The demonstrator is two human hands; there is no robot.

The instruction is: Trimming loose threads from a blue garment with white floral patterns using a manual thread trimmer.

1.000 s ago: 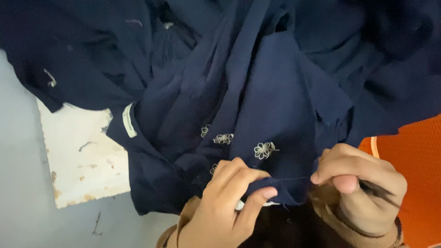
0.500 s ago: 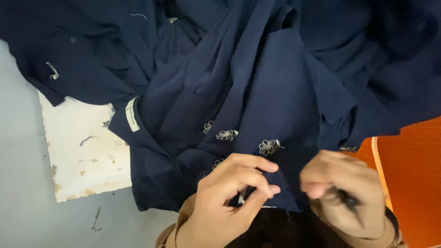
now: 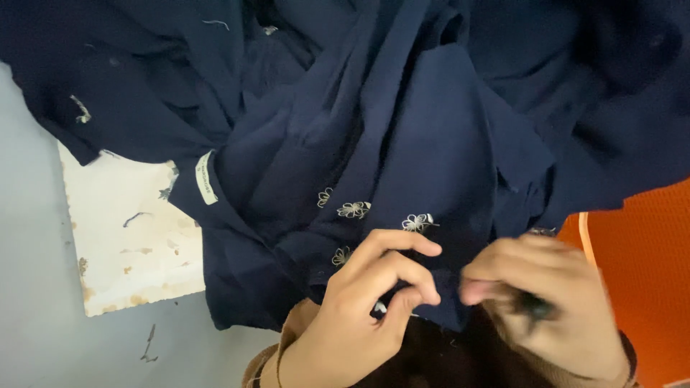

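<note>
While the left hand (image 3: pixel 366 302) pinches the navy cloth (image 3: pixel 431 144) near its flower beads (image 3: pixel 418 222), the blurred right hand (image 3: pixel 546 302) grips a dark tool (image 3: pixel 535 307).

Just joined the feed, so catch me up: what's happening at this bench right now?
A person is working on a navy garment with small silver flower trims heaped over a grey table. The left hand pinches the fabric's lower edge. The right hand, blurred, grips a small dark tool beside it. A white board lies underneath at left; something orange sits at right.
</note>
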